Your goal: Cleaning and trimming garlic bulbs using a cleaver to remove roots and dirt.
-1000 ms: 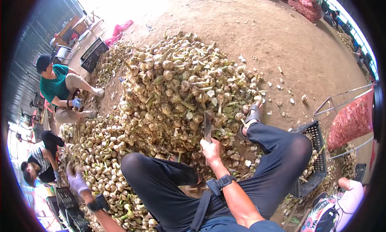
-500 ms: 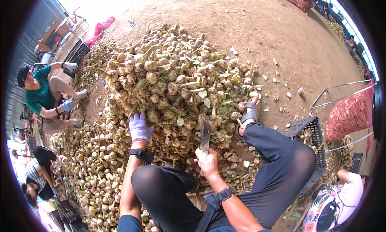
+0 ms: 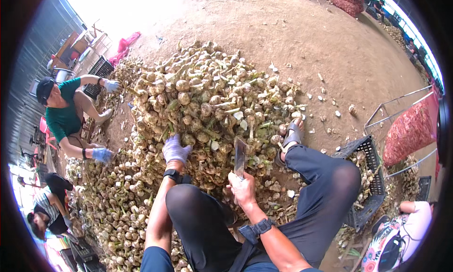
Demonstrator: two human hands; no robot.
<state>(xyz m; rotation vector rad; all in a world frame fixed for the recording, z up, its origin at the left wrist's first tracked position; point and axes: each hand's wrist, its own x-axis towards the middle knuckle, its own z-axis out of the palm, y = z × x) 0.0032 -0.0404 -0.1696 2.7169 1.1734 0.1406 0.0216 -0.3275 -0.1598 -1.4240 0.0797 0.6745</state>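
Observation:
A heap of garlic bulbs with stems (image 3: 207,97) rises in front of my knees. My left hand (image 3: 176,150), in a pale purple glove, rests on the heap's near side with its fingers apart; no bulb shows in its grip. The bare right hand (image 3: 243,189) is closed round a knife (image 3: 240,158), whose broad, stained blade points up and away from me. Bits of cut stem and skin lie around the blade. To the left of my legs spreads a bed of paler bulbs (image 3: 123,215), most with short stems.
A black plastic crate (image 3: 375,170) stands beyond my right knee, near a full red mesh sack (image 3: 409,133) in a metal frame. At left, a person in a green top (image 3: 66,116) leans toward the garlic. Another person (image 3: 49,206) bends lower left; one in pink (image 3: 415,225) sits lower right.
My left hand has shifted slightly right and nearer on the heap. My right hand keeps the knife in place. The person in green has leaned forward, hands reaching toward the garlic.

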